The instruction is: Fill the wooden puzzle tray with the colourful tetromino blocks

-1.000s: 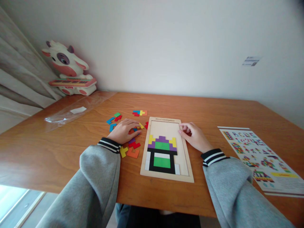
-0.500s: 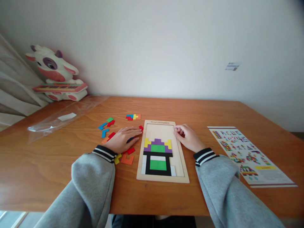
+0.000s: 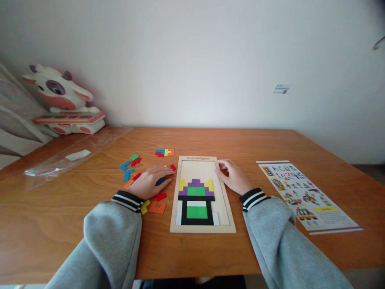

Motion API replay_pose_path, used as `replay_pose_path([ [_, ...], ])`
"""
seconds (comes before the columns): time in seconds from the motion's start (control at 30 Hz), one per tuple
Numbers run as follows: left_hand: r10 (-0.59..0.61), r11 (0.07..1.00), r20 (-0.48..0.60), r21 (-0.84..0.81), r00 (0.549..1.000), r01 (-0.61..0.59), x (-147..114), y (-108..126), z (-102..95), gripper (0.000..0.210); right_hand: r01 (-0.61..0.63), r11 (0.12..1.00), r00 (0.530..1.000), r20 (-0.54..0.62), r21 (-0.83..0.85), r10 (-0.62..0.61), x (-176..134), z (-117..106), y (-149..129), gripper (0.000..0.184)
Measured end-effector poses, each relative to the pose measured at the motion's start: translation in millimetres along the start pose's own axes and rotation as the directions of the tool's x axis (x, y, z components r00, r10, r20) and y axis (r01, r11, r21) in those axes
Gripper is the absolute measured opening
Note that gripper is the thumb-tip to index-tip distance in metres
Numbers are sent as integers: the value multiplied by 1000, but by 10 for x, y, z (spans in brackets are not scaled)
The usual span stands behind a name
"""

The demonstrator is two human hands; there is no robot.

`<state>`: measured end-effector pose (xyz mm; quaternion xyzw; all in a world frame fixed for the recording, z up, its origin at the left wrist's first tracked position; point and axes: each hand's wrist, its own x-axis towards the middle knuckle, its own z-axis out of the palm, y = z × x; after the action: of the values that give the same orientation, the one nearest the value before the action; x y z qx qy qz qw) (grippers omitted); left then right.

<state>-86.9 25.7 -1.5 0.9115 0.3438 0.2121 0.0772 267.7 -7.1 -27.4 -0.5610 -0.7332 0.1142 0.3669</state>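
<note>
My left hand (image 3: 149,181) lies low over a scatter of wooden puzzle pieces, fingers stretched out and thumb apart. A blue piece (image 3: 160,181) shows in the gap by its thumb, and a small red piece (image 3: 173,167) lies just past its fingertips. Other pieces are partly covered by the palm. On the table in the middle is a pale wooden puzzle board (image 3: 222,184), its lower part filled with black, green, purple, yellow and white pieces (image 3: 197,212). My right hand (image 3: 234,176) has thumb and curled fingers on the board's upper right rim.
Left of the board lie an orange piece (image 3: 157,207), a yellow piece (image 3: 145,206) and a blue piece (image 3: 128,174). Joined coloured pieces (image 3: 164,152) sit farther back. A clear plastic bag (image 3: 54,164) and cow keyboard toy (image 3: 67,100) stand left; a printed pattern sheet (image 3: 303,196) lies right.
My left hand has drawn slightly away from the board, and a bit of yellow now shows behind its fingers. My right hand stays at the board's rim. The camera view has shifted slightly.
</note>
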Motion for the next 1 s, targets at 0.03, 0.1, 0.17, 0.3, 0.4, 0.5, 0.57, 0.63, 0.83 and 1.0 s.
replay_pose_path([
  [0.03,2,1000,5,0,1000,-2,1,2,-3,33,0,1000,1000,3,-3,0,-1,3,4,31],
  [0.1,3,1000,10,-3,1000,-3,4,12,-15,32,6,1000,1000,4,-13,-6,-1,9,13,37],
  [0.17,-4,1000,16,-7,1000,4,7,31,-31,32,23,999,1000,12,-27,-22,1,12,20,42],
  [0.3,-7,1000,12,-23,1000,8,12,89,-57,30,43,998,998,46,-50,-41,2,10,21,43],
  [0.4,-2,1000,3,-20,1000,2,13,107,-60,30,35,998,998,50,-56,-33,-2,13,30,43],
  [0.5,-4,999,-67,46,998,7,-2,41,-79,29,30,998,999,45,-53,-27,-9,23,56,45],
  [0.57,-86,986,-158,125,984,107,-39,-52,-117,30,34,999,999,42,-40,-32,-13,29,73,46],
  [0.63,-259,930,-258,195,931,313,-102,-163,-172,41,40,999,998,41,-30,-39,-16,29,83,47],
  [0.83,-634,729,-131,226,762,646,-291,-421,-260,82,40,999,998,57,-21,-38,-13,31,88,48],
  [1.0,-571,798,-8,229,821,558,-275,-438,-212,76,70,997,996,50,-39,-68,-7,37,84,48],
])
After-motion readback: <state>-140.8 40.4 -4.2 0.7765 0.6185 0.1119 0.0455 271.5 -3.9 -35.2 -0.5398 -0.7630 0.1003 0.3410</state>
